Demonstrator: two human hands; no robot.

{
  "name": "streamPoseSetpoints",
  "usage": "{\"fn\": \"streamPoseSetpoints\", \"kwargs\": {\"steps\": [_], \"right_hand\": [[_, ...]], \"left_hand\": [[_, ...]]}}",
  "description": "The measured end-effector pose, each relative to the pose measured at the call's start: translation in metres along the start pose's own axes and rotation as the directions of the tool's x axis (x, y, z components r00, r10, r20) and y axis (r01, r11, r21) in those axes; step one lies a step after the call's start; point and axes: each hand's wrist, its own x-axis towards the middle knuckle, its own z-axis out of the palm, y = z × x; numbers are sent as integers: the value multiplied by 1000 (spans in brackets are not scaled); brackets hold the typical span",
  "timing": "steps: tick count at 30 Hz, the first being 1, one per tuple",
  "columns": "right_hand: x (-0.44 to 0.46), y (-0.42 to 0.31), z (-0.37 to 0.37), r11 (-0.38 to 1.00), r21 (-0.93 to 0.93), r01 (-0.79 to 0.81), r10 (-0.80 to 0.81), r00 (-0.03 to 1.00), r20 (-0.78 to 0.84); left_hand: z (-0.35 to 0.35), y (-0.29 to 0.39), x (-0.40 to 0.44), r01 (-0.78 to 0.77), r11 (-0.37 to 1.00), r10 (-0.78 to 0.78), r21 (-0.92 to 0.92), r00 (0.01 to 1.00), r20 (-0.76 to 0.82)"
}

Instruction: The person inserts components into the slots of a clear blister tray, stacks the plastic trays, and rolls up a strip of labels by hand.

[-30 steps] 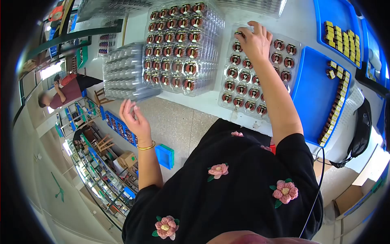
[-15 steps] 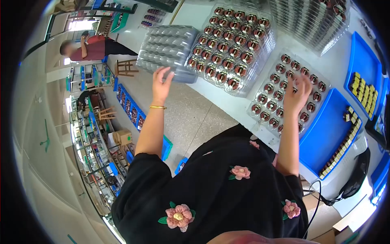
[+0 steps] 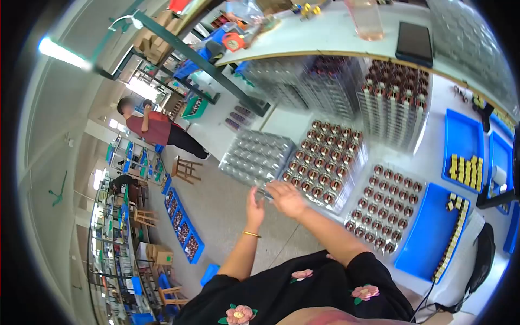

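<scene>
My left hand [image 3: 255,208] and my right hand [image 3: 285,199] are close together at the near edge of a stack of empty clear plastic trays [image 3: 254,157]. The right hand's fingers reach to the stack's corner; whether either hand grips a tray is too small to tell. Beside the stack stands a pile of clear trays [image 3: 325,160] filled with copper-coloured coils. Farther right a single filled tray [image 3: 383,208] lies flat on the white table, its visible pockets holding coils.
A blue tray [image 3: 428,233] with a row of yellow-topped parts lies at the right, another blue tray [image 3: 463,141] behind it. Tall tray stacks [image 3: 392,108] stand under a shelf [image 3: 325,32] bearing a phone [image 3: 414,43]. A person [image 3: 154,127] stands at the far left.
My right hand has left the filled tray and moved left to the empty tray stack, beside my left hand. The view has turned, showing more of the shelf and the tall stacks.
</scene>
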Motion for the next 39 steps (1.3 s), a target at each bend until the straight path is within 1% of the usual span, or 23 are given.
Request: {"fn": "streamPoseSetpoints", "kwargs": {"steps": [1, 4, 7, 8, 10, 12, 14, 16, 19, 20, 23, 26, 28, 29, 31, 34, 35, 37, 38, 39], "right_hand": [[3, 1, 17, 999, -33, 34, -33, 999, 43], [11, 2, 37, 998, -31, -55, 60, 969, 238], [18, 2, 47, 986, -169, -18, 74, 941, 330], [20, 0, 48, 990, -139, -25, 62, 960, 271], [35, -8, 42, 982, -172, -77, 150, 871, 469], [29, 12, 71, 986, -166, 13, 51, 924, 380], [29, 9, 82, 948, -317, -40, 157, 922, 354], [40, 16, 89, 971, -195, -135, 214, 854, 473], [59, 1, 69, 943, -220, -250, 331, 784, 525], [66, -5, 61, 934, -225, -276, 356, 761, 543], [74, -16, 51, 916, -201, -348, 400, 748, 529], [78, -17, 54, 875, -249, -416, 483, 698, 529], [82, -14, 51, 842, -234, -486, 525, 634, 569], [83, -13, 50, 823, -227, -520, 541, 600, 589], [85, -18, 45, 819, -235, -523, 549, 597, 585], [88, -32, 35, 812, -265, -520, 570, 608, 553], [88, -36, 34, 809, -276, -520, 578, 613, 538], [75, -18, 72, 880, -299, -369, 475, 681, 558], [72, -11, 85, 905, -310, -290, 421, 709, 566], [72, -11, 86, 918, -303, -254, 381, 775, 504]], "left_hand": [[6, -4, -3, 25, 1000, -25, -13, 999, -32], [25, -14, -3, 134, 975, -157, -175, 979, -128], [37, -28, -1, 181, 939, -222, -294, 969, -113], [41, -31, -3, 162, 946, -207, -282, 969, -135], [41, -29, -10, 124, 959, -161, -256, 978, -132], [30, -20, -11, 248, 909, -275, -336, 961, -33], [16, 6, -11, 332, 788, -359, -519, 932, 51], [18, -5, -17, 354, 757, -349, -550, 930, 119], [21, 2, -17, 355, 701, -377, -619, 921, 102], [23, -2, -18, 363, 699, -371, -616, 921, 122], [32, -28, -21, 380, 696, -348, -610, 921, 176], [37, -37, -18, 379, 678, -318, -630, 924, 214], [38, -27, -20, 386, 650, -331, -655, 919, 214], [39, -24, -21, 398, 609, -351, -687, 911, 216], [42, -24, -23, 412, 524, -391, -745, 894, 219], [52, -34, -24, 308, 629, -319, -713, 939, 125], [54, -36, -25, 323, 612, -327, -722, 935, 141], [42, -16, -24, 356, 583, -340, -730, 923, 179], [45, -26, -22, 305, 601, -272, -738, 947, 170], [54, -44, -19, 254, 614, -201, -747, 966, 163]]}}
